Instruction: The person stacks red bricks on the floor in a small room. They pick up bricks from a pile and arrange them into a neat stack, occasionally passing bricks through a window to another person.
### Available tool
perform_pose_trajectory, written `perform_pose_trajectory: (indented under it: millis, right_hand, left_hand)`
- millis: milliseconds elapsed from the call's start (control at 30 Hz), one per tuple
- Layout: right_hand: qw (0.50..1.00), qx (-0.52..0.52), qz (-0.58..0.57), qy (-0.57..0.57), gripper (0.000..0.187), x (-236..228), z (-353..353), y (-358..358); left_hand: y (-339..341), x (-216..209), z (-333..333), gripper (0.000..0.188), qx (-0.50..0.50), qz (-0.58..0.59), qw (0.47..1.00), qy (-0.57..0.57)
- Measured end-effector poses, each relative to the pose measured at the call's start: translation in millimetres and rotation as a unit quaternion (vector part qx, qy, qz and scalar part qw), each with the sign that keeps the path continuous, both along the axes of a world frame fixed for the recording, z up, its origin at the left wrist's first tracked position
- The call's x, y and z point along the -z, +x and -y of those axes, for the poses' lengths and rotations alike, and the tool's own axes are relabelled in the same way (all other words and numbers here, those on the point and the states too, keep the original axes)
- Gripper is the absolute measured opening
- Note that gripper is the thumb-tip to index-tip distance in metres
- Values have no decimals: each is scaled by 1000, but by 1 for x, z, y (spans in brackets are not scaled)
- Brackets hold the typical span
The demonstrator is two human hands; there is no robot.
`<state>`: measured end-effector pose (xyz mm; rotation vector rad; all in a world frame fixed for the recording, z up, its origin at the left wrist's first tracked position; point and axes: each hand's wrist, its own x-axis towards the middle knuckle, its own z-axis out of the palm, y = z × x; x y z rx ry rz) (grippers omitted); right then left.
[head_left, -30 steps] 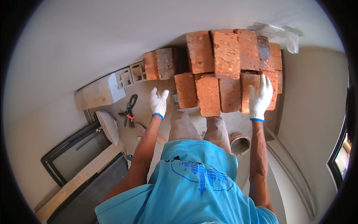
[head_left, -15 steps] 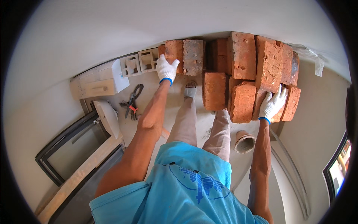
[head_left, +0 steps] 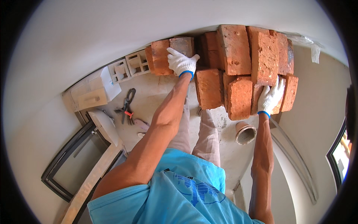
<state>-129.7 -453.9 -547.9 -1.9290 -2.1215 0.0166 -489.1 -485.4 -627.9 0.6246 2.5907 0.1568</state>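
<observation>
My left hand (head_left: 181,62), in a white glove with a blue cuff, is over the near part of a grey-red brick (head_left: 182,45). Its fingers and thumb are spread apart; whether they press on the brick I cannot tell. Left of it stands an orange brick (head_left: 161,58). My right hand (head_left: 271,98), gloved the same way, rests with fingers stretched out on a brick (head_left: 257,98) in the stack's lower front row, partly hiding it. Just above that hand, a rough upright brick (head_left: 265,58) stands out from the stack.
Hollow blocks (head_left: 137,62) line the wall at left, beside a white box (head_left: 91,89). Black-handled tools (head_left: 129,106) with a red part lie on the floor. A round pot (head_left: 245,133) stands below the stack. Long pipes (head_left: 296,164) lean at right; a dark-framed glass panel (head_left: 80,156) stands at left.
My left hand has moved right, from the orange brick to the grey-red one. My right hand stays on the stack. The view has shifted slightly, and my legs have shifted too.
</observation>
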Motion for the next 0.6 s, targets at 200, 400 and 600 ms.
perform_pose_trajectory:
  millis: [200,400,600]
  right_hand:
    - [1000,14,17,-15,66,-2,0,0]
    - [999,32,9,-24,68,0,2,0]
    - [999,40,-4,-27,66,-6,1,-5]
  left_hand:
    - [-1,-2,-10,137,-21,7,998,-58]
    - [-18,-1,2,132,-8,30,999,7]
    - [-28,-27,55,123,0,115,978,176]
